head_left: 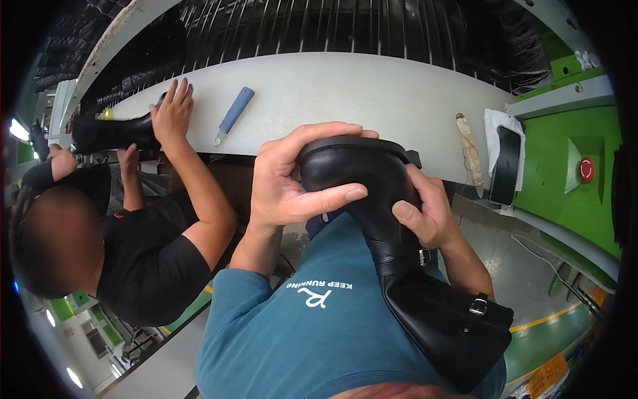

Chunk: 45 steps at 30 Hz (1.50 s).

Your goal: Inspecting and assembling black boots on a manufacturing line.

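A tall black leather boot with metal buckles lies tilted across my front, its sole edge facing the bench. My left hand is closed around the rounded toe, thumb on the upper and fingers over the sole. Near the heel, my right hand grips the boot's ankle part, with the thumb pressed on the leather. The shaft hangs down over my right side toward my lap. Beyond the boot, a blue-handled utility knife rests on the white bench.
At left a co-worker handles another black boot on the bench. A wrapped, taped tool and a black phone lie at right. Beside them stands a green machine panel with a red button. Metal rods line the back.
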Each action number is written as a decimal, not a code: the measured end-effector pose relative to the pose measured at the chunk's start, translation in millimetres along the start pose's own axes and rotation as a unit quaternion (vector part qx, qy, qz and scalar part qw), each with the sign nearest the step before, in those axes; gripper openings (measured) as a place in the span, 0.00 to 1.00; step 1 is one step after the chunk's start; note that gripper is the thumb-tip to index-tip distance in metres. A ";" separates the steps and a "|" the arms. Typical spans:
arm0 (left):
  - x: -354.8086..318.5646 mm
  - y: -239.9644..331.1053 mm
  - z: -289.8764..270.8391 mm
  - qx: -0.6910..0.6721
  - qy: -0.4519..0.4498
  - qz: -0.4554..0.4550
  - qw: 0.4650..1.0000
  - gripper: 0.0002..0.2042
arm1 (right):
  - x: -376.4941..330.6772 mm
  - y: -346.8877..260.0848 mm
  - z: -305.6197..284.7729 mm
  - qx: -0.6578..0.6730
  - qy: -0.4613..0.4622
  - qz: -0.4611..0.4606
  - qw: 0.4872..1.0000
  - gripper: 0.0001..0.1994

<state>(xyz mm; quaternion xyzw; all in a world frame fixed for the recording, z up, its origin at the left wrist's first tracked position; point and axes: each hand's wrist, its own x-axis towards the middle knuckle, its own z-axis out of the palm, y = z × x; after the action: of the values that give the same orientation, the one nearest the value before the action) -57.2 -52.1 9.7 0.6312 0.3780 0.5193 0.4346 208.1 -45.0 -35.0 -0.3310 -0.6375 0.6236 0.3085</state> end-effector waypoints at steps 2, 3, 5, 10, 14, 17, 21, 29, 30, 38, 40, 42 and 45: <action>-3.9 1.6 -3.5 0.027 0.000 0.013 1.000 0.31 | 1.2 0.6 3.2 -0.010 0.010 -0.021 1.000 0.33; -5.9 1.5 -4.8 0.031 0.004 0.015 0.999 0.30 | 1.4 1.6 4.5 -0.017 0.013 -0.028 0.999 0.33; -10.1 1.0 -7.0 0.039 0.011 0.020 0.999 0.29 | 2.6 1.6 5.5 -0.042 0.014 -0.037 0.998 0.33; -22.5 -8.5 -10.4 -0.019 0.036 0.031 0.999 0.28 | 5.8 -1.9 4.7 -0.122 0.007 -0.064 0.991 0.33; -33.4 -16.1 -11.9 -0.100 0.044 0.015 0.994 0.30 | 10.4 -3.8 4.7 -0.176 0.013 -0.116 0.978 0.32; -29.1 -4.6 -21.8 -0.014 -0.023 -0.051 0.998 0.34 | 10.3 -2.0 5.0 -0.194 -0.008 -0.094 0.976 0.33; -21.0 -1.9 -30.7 0.094 -0.119 -0.064 0.986 0.40 | 10.1 -1.4 5.5 -0.208 -0.032 -0.080 0.974 0.32; -27.4 -3.4 -23.2 0.064 -0.066 -0.096 0.991 0.35 | 12.0 -3.3 4.5 -0.221 -0.035 -0.086 0.971 0.32; -27.6 -3.0 -23.8 0.073 -0.067 -0.099 0.990 0.34 | 12.0 -2.8 5.4 -0.222 -0.035 -0.085 0.971 0.32; -42.2 -7.4 -27.8 0.064 -0.023 -0.079 0.995 0.27 | -2.4 6.6 -15.5 -0.160 0.006 -0.045 0.986 0.21; -49.5 -10.4 -30.7 0.054 -0.002 -0.059 0.997 0.27 | -20.1 22.1 -26.2 -0.145 0.071 -0.047 0.986 0.19; -54.4 -13.4 -31.4 0.038 0.013 -0.040 0.998 0.27 | -39.2 35.8 -18.6 -0.168 0.138 -0.070 0.974 0.19; -59.9 -20.5 -23.7 0.004 0.019 -0.070 0.997 0.31 | -48.8 59.9 -8.7 -0.236 0.132 -0.181 0.946 0.22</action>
<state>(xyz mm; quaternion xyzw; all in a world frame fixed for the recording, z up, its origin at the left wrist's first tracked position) -91.5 -97.2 -27.2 0.5952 0.4318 0.4975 0.4603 246.2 -79.0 -93.6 -0.3527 -0.7694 0.3394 0.4104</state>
